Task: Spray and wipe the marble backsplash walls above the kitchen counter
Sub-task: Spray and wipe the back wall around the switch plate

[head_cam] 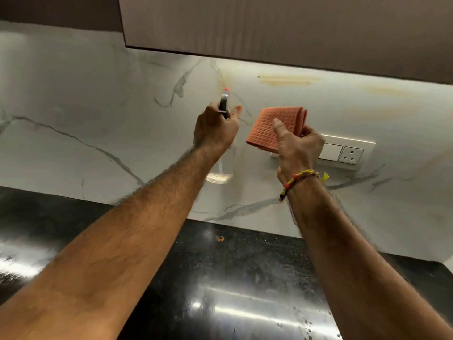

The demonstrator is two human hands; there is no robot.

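Observation:
The marble backsplash (98, 99) is pale grey with dark veins and carries yellowish smears (286, 79) near its top, under the cabinet. My left hand (215, 128) grips a clear spray bottle (220, 171) by the neck, its red-tipped nozzle pointing at the wall. My right hand (297, 148) pinches a folded orange waffle cloth (272, 126) between thumb and fingers, held up close to the wall beside the bottle.
A white switch and socket plate (343, 153) sits on the wall just right of my right hand. A dark brown upper cabinet (269, 23) overhangs the wall. Below lies a glossy black counter (232, 278) with a small orange crumb (220, 238).

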